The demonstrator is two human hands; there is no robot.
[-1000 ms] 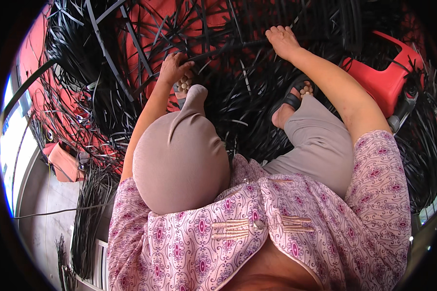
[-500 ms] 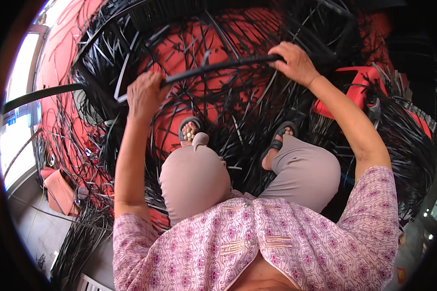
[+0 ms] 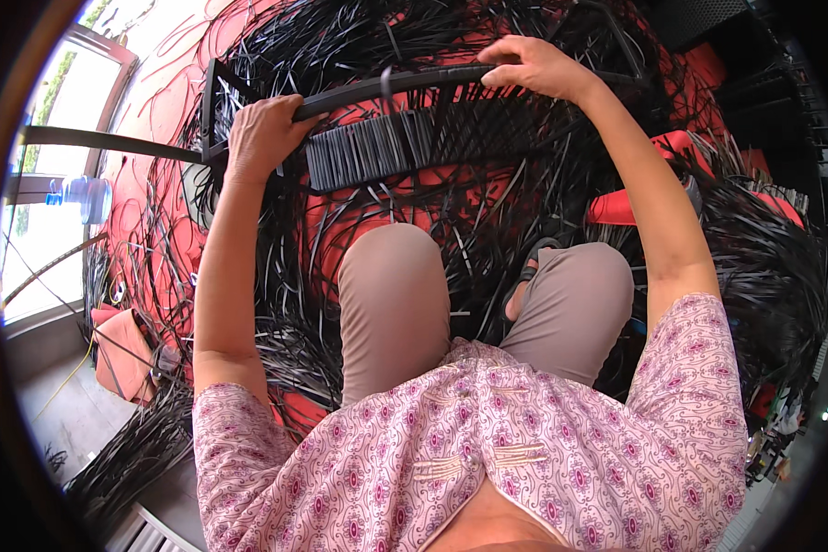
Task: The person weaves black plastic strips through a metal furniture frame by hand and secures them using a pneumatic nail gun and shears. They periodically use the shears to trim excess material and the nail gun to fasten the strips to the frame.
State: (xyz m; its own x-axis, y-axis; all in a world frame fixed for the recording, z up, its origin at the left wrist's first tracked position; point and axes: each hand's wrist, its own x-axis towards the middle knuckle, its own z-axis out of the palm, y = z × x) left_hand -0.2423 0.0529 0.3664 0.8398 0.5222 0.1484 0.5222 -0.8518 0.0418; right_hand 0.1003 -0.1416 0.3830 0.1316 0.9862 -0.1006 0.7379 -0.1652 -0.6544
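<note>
A black furniture frame with a long curved bar stands tilted in front of me, its type not certain. Below the bar shows a panel of closely wrapped black strips. My left hand is closed over the bar's left part, thumb lying along it. Toward the right, my right hand holds the bar loosely between thumb and fingers. A short pale strip sticks up across the bar near its middle. The frame's far right side is partly lost among dark strips.
Loose black strips lie tangled over the red floor covering and around my feet. Red plastic pieces sit at right beside a strip heap. A black bar juts left toward a bright doorway. A salmon-coloured item lies at lower left.
The frame has tilted and its bar has moved farther away, bringing the wrapped panel into view. Both hands moved away with the bar, and my right hand's fingers look looser.
</note>
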